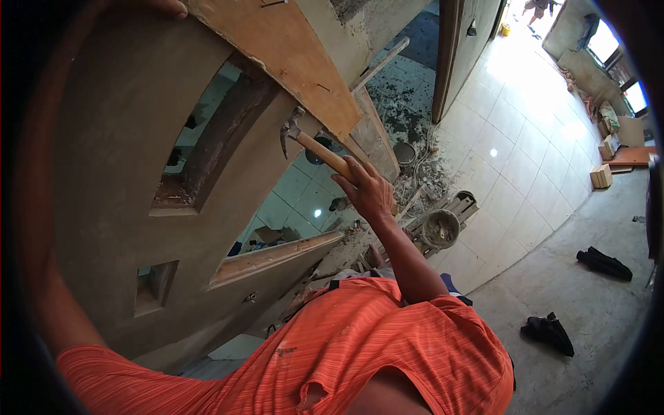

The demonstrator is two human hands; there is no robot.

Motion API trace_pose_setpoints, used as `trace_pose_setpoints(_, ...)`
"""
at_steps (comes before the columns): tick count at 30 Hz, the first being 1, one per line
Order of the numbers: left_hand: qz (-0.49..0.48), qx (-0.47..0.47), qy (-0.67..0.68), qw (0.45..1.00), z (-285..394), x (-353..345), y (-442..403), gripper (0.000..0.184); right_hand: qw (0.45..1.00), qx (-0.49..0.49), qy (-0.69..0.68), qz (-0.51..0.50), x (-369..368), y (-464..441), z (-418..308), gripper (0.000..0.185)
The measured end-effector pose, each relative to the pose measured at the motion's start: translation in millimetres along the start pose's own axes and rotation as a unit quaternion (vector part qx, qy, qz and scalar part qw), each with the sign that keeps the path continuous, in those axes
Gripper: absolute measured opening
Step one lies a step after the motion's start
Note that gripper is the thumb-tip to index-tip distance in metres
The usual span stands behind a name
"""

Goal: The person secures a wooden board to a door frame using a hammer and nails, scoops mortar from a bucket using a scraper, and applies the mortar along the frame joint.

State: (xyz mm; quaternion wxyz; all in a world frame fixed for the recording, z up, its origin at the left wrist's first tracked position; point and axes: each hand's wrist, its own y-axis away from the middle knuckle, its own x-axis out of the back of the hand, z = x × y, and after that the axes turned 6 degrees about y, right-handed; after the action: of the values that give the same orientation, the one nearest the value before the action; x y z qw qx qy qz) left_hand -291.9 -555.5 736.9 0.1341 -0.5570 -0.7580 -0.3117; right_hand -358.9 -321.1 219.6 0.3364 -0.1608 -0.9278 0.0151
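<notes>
My right hand (366, 189) is closed round the wooden handle of a claw hammer (321, 149). The hammer's metal head lies close to the lower edge of a brown plywood board (304, 66), its claw pointing down. Nails stick out of the board, one near the top and another farther down. At the top left, a finger of my left hand (169, 5) is stretched out against the board's edge. The rest of that hand is cut off by the frame, so its grip is hidden. Behind the board stands a grey plastered wall (124, 138) with openings in it.
A bucket (440, 229) with grey residue stands by my right forearm, near rubble (432, 173) and cables on the floor. A wooden strip (380, 66) leans beside the board. Black shoes (550, 333) lie on the concrete at the right. Boxes (601, 176) sit farther back.
</notes>
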Motion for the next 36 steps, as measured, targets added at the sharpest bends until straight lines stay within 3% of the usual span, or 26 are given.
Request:
trace_pose_setpoints(10,0.001,-0.004,-0.002,1.000,2,-1,2,0.092,0.999,0.002,-0.042,0.012,-10,3,4,0.052)
trace_pose_setpoints(12,0.001,-0.004,-0.005,1.000,3,-1,2,0.092,0.982,0.058,-0.156,0.091,-21,5,10,0.050)
trace_pose_setpoints(16,0.006,-0.005,-0.006,1.000,4,-3,2,0.092,0.958,-0.025,-0.285,0.031,-28,23,2,0.047)
trace_pose_setpoints(19,0.011,-0.006,-0.012,1.000,4,-4,1,0.092,0.909,-0.098,-0.406,-0.007,-39,30,-6,0.039)
trace_pose_setpoints(21,0.014,-0.007,-0.020,1.000,4,-7,3,0.092,0.816,-0.134,-0.562,0.006,-44,29,-20,0.033)
trace_pose_setpoints(28,0.052,-0.050,-0.067,0.995,-10,-17,-3,0.092,0.700,-0.195,-0.685,0.053,-64,17,-62,0.032)
trace_pose_setpoints(30,0.075,-0.085,-0.092,0.989,-16,-15,-16,0.092,0.704,-0.186,-0.684,0.043,-68,19,-74,0.030)
trace_pose_setpoints(32,0.037,-0.090,-0.085,0.992,-14,-10,-15,0.082,0.685,-0.183,-0.705,0.029,-71,18,-84,0.028)
trace_pose_setpoints(34,0.003,-0.072,-0.070,0.995,-13,-13,-13,0.076,0.728,-0.169,-0.662,0.045,-77,24,-88,0.031)
trace_pose_setpoints(35,0.018,-0.080,-0.067,0.994,-16,-16,-17,0.086,0.727,-0.174,-0.663,0.042,-81,27,-84,0.031)
trace_pose_setpoints(36,0.034,-0.088,-0.063,0.994,-16,-17,-18,0.098,0.822,-0.127,-0.548,0.083,-84,28,-75,0.031)
